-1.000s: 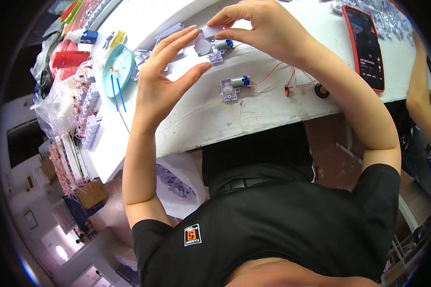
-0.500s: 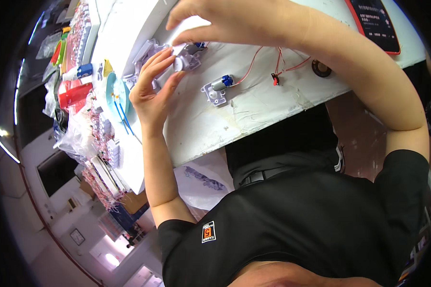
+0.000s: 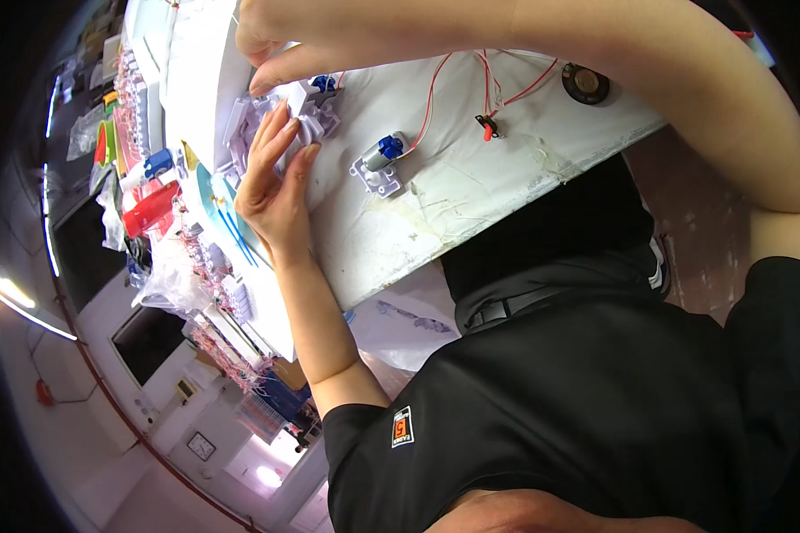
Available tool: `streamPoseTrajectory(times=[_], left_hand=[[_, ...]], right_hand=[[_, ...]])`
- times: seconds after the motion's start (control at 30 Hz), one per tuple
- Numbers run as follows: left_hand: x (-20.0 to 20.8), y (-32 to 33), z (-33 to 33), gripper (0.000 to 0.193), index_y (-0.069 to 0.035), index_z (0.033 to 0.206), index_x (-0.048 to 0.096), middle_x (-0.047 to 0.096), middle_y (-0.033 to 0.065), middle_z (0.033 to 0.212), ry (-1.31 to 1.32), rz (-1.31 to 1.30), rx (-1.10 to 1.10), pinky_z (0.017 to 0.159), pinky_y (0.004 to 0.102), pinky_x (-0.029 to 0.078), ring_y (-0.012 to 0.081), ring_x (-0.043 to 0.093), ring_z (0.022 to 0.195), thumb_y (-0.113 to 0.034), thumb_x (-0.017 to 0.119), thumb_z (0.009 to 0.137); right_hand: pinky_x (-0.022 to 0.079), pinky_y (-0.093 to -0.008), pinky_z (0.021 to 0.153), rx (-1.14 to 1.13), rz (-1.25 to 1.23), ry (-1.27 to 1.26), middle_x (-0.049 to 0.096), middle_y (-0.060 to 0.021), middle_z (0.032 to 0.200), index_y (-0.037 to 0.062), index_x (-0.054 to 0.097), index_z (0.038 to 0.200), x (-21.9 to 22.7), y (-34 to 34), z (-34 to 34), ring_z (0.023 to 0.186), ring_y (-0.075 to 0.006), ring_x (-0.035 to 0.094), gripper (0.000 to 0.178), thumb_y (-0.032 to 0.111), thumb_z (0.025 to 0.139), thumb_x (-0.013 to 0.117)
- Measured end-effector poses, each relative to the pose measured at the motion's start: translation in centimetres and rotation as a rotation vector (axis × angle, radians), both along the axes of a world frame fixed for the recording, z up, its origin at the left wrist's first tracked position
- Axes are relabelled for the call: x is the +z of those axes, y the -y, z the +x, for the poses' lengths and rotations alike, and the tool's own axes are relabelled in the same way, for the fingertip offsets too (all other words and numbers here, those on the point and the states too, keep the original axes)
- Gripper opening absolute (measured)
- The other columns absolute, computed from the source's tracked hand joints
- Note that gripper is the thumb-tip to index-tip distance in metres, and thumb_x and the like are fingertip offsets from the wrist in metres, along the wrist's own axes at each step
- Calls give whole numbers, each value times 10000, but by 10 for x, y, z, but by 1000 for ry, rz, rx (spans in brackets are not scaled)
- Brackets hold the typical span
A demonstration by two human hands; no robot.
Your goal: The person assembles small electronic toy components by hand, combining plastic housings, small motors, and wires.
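Note:
My left hand (image 3: 280, 182) curves its fingers and thumb around a pale white plastic part (image 3: 308, 131) at the edge of a cluster of similar moulded pieces (image 3: 244, 124). Just beyond it, my right hand (image 3: 271, 44) reaches in from the upper right with curled fingers, its thumb pointing at the cluster. Whatever lies between those fingers is hidden. A small motor with a blue end (image 3: 323, 83) shows beside the plastic pieces. Nearer me on the table, another motor (image 3: 384, 153) sits on a white plastic bracket (image 3: 378, 180), with red and white wires running from it.
To the right lie a small red-levered switch (image 3: 487, 127) and a round black speaker-like disc (image 3: 586, 83), both near the wires. A light-blue dish (image 3: 225, 191) with blue sticks stands left of my left hand. Bags and wired parts (image 3: 173, 284) crowd the far left. The white table's front edge (image 3: 471, 233) runs diagonally.
The view has shifted, so the table's things appear further left. My right hand has moved left over the plastic pieces, and its fingers are more curled. My left hand stays at the cluster.

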State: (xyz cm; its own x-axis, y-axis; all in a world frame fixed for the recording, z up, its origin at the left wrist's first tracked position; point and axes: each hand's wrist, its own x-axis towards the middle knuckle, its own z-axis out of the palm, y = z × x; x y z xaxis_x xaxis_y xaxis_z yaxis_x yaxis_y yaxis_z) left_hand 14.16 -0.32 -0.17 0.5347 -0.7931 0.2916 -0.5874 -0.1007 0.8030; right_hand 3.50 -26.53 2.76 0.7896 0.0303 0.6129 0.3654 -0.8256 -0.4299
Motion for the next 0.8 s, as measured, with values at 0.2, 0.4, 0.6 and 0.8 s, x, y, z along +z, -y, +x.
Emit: streamPoseTrajectory(times=[0.2,0.4,0.6,0.8], left_hand=[[-2,0,3,376,35,1174,729,669,192,1343,-17,-19,-18,1155,387,405,298,571,1341,145,745,815],[-3,0,3,357,34,1158,735,671,192,1339,-21,-21,-8,1161,400,398,302,568,1346,130,757,815],[4,2,1,352,-10,1124,759,717,165,1263,229,49,-19,1167,454,401,302,629,1278,84,798,788],[21,13,-1,295,-42,1045,782,751,136,1186,399,147,-76,1151,489,422,299,675,1205,22,836,762]], right_hand=[[573,-404,712,-18,-57,-11,715,-189,756,-20,758,824,5,2,-3,742,-329,722,334,308,870,713],[578,-396,718,-41,-115,-78,727,-185,779,-14,767,835,10,0,-3,739,-320,726,340,318,872,707],[575,-402,716,52,-54,-185,725,-182,782,-2,777,846,15,0,-6,746,-330,723,213,191,850,688],[549,-366,798,179,-324,-25,735,-127,816,32,769,777,-9,-11,8,895,-286,697,148,98,765,637]])
